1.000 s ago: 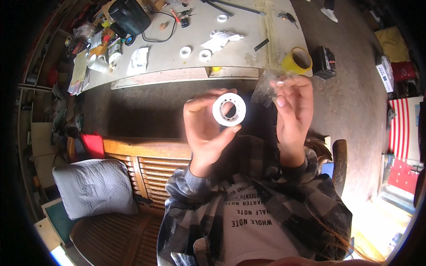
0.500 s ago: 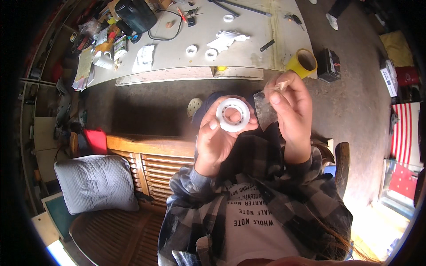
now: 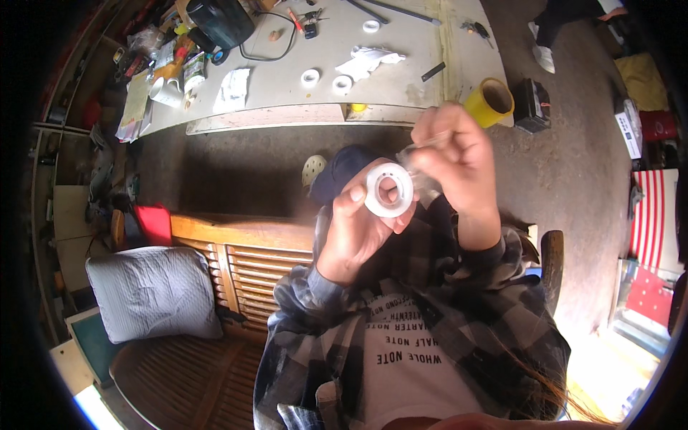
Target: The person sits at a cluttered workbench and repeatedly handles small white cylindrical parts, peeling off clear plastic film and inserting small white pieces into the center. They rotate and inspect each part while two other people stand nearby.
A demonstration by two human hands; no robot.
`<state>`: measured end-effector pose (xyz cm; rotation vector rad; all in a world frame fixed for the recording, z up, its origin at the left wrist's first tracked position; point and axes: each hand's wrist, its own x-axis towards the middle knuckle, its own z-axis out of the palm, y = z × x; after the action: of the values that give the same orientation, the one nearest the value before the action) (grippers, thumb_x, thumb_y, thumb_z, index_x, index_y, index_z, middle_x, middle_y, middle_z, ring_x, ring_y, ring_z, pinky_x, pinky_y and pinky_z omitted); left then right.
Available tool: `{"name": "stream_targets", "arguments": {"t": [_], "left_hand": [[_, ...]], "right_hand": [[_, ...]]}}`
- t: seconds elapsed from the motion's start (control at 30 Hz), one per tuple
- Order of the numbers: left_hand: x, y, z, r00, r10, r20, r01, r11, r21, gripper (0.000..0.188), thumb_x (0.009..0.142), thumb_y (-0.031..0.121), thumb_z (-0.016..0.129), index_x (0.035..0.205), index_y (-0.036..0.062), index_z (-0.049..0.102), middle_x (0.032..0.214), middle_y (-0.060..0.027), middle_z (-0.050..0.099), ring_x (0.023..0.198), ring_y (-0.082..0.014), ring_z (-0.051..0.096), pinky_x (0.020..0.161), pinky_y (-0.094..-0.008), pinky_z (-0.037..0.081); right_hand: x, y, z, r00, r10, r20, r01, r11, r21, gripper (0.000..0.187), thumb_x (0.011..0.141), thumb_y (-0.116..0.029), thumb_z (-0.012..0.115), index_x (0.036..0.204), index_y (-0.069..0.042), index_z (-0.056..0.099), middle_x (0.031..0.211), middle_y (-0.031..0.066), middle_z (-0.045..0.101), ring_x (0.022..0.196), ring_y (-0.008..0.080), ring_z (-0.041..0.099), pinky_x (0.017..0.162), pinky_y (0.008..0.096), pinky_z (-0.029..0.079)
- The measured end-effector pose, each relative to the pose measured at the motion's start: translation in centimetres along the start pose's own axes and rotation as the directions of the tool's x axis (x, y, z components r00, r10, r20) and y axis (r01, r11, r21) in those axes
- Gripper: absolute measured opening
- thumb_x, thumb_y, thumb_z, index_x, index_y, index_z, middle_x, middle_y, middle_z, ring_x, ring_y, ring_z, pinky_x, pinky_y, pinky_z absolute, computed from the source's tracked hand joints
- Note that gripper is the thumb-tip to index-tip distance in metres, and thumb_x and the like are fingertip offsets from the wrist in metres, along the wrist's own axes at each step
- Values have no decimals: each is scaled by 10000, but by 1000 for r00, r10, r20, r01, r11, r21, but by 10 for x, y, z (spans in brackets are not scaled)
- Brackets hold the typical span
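My left hand (image 3: 351, 228) is closed around a white ring-shaped tape roll (image 3: 373, 195), its round face turned up toward me. The thumb lies on the near left rim, and a fingertip shows through the hole. Just right of the roll, my right hand (image 3: 462, 161) pinches a crumpled piece of clear film (image 3: 424, 180). Motion blurs its fingers, and I cannot tell whether the film joins the roll. Both hands hang over my lap, short of the table.
On the table (image 3: 279, 100) lie more white rings (image 3: 309, 78), crumpled white paper (image 3: 365, 63), a short black piece (image 3: 433, 72) and a kettle-like black appliance (image 3: 218, 25). A yellow tube-shaped roll (image 3: 476, 107) stands at its right corner. A wooden bench (image 3: 251, 236) with a grey cushion (image 3: 154, 294) is left.
The white roll has moved right, toward my right hand, and tilted. My right hand has shifted slightly up and left, its fingers curling over the film. At upper right, another person's legs show more.
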<state>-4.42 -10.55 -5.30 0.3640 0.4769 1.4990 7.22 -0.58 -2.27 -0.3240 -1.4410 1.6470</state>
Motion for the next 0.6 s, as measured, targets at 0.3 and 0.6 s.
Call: {"name": "stream_targets", "arguments": {"t": [0.3, 0.6], "left_hand": [[4, -5, -5, 999, -45, -28, 45, 999, -5, 629, 714, 547, 620, 1007, 4, 500, 859, -134, 591, 596, -152, 522, 483, -224, 406], [5, -4, -3, 989, -144, 23, 146, 973, -176, 674, 733, 501, 592, 1091, -67, 546, 861, -126, 601, 598, -133, 534, 486, -205, 403]], "right_hand": [[-3, 2, -14, 967, 221, 125, -206, 971, -120, 283, 756, 11, 711, 790, -69, 442, 761, -39, 421, 710, 33, 418, 617, 195, 381], [0, 6, -22, 987, 78, 141, -138, 860, 490, 349, 785, -222, 696, 785, -154, 354, 723, -48, 369, 723, 103, 351, 663, 243, 303]]}}
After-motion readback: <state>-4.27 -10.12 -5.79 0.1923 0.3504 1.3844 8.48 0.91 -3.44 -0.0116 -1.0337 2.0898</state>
